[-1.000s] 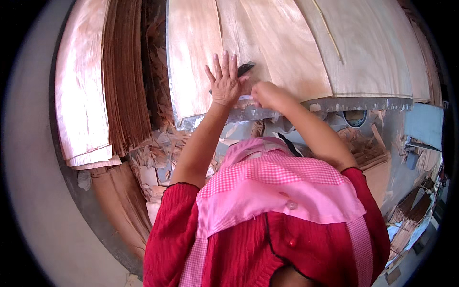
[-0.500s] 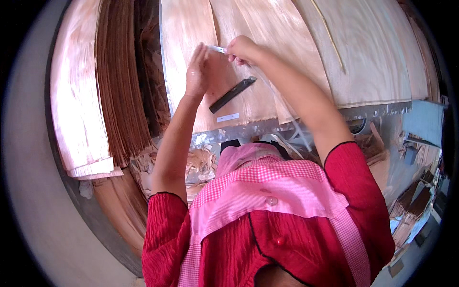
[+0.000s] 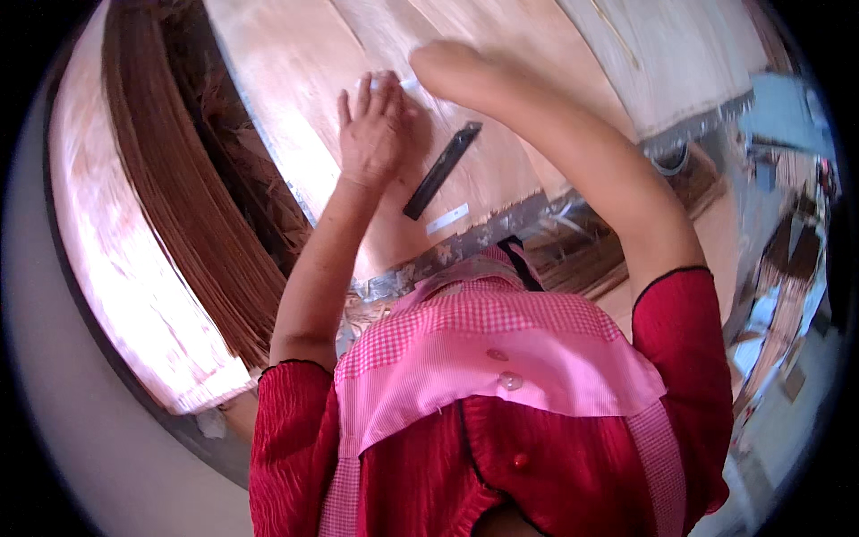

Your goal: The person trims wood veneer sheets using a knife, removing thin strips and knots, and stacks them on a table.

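My left hand lies palm down on a pale wood veneer sheet, its fingers spread. Just right of its fingertips a bit of white strip shows, running toward my right hand. Motion blurs that hand, and its fingers are hidden, so whether it grips the strip I cannot tell. Below both hands a dark, flat, narrow tool rests slantwise on the veneer, its kind unclear. Beside its lower end is a short white strip with small marks.
To the left stands a thick stack of brown veneer sheets, with torn scraps in the gap. A thin yellowish stick lies at the far right of the veneer. The worktable's grey front edge runs close to my apron.
My left hand has turned from edge-on to flat, with fingers spread. The right hand, earlier pinching a white strip, has moved up and slightly left. The whole view has tilted.
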Action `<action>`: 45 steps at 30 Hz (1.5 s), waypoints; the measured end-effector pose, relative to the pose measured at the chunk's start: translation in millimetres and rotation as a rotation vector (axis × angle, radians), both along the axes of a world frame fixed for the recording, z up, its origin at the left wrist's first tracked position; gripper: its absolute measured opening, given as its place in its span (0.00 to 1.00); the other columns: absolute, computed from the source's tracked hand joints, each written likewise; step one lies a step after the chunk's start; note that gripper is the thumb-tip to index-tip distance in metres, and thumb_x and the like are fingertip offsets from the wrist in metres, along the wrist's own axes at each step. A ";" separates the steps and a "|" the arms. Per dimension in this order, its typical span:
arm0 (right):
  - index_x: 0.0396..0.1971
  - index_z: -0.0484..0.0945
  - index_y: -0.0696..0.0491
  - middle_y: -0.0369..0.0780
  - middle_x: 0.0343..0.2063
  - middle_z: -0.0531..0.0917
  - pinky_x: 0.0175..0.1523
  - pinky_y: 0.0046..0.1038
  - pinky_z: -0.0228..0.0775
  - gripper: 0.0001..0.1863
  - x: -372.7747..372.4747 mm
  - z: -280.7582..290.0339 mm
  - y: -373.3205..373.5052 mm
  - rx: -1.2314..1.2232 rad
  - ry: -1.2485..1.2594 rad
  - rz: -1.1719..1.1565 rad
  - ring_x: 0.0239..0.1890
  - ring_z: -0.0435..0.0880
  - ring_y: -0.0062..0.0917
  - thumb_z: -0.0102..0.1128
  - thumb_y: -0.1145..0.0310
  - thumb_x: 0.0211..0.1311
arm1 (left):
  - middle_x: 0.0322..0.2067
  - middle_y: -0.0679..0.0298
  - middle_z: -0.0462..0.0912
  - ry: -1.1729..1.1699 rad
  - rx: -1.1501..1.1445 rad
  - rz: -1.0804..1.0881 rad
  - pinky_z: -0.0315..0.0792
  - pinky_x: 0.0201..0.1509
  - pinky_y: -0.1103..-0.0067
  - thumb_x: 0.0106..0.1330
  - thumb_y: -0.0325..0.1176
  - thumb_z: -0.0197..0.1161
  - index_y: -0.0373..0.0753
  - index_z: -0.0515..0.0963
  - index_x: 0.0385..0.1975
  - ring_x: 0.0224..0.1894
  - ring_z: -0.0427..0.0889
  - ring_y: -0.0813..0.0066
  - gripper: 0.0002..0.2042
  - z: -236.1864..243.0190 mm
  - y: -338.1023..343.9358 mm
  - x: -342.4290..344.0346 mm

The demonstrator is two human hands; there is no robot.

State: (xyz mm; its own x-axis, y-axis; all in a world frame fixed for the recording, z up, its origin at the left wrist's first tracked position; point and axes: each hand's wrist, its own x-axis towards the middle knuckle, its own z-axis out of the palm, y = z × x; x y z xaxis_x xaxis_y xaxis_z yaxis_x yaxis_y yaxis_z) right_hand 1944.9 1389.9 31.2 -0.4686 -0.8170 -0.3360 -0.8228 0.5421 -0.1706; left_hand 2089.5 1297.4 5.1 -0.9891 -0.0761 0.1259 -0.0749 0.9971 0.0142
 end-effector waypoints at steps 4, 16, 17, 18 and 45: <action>0.33 0.77 0.57 0.47 0.29 0.80 0.33 0.37 0.72 0.14 -29.5 -2.3 36.8 -0.339 -0.212 -0.577 0.30 0.81 0.35 0.47 0.65 0.53 | 0.54 0.64 0.66 0.030 0.144 -0.070 0.46 0.62 0.59 0.62 0.45 0.46 0.45 0.66 0.52 0.58 0.62 0.69 0.20 -0.7 -10.7 -4.2; 0.38 0.74 0.57 0.33 0.19 0.72 0.26 0.17 0.67 0.10 211.5 53.1 177.6 -0.879 -0.689 -1.146 0.20 0.70 0.13 0.49 0.69 0.59 | 0.31 0.47 0.76 -0.036 0.570 -0.189 0.70 0.40 0.64 0.48 0.31 0.57 0.37 0.62 0.40 0.35 0.76 0.47 0.19 7.7 51.5 25.1; 0.38 0.74 0.57 0.33 0.20 0.73 0.27 0.17 0.67 0.10 231.1 53.2 179.0 -0.903 -0.753 -1.194 0.20 0.70 0.13 0.49 0.69 0.59 | 0.31 0.45 0.76 -0.086 0.557 -0.215 0.70 0.40 0.65 0.48 0.32 0.58 0.35 0.62 0.40 0.36 0.76 0.47 0.20 10.2 51.9 23.9; 0.38 0.74 0.57 0.33 0.21 0.73 0.28 0.18 0.68 0.11 251.0 51.8 178.7 -0.932 -0.821 -1.245 0.21 0.71 0.14 0.49 0.69 0.59 | 0.32 0.44 0.76 -0.116 0.564 -0.234 0.70 0.40 0.65 0.47 0.32 0.58 0.34 0.62 0.41 0.36 0.76 0.47 0.20 14.5 50.7 21.5; 0.42 0.71 0.59 0.43 0.31 0.77 0.33 0.25 0.72 0.14 132.3 14.4 -234.6 -1.535 -1.129 -1.651 0.25 0.76 0.24 0.50 0.68 0.58 | 0.50 0.54 0.68 0.240 0.404 -0.896 0.59 0.56 0.66 0.58 0.34 0.51 0.35 0.69 0.46 0.54 0.64 0.56 0.16 4.5 -306.1 -166.9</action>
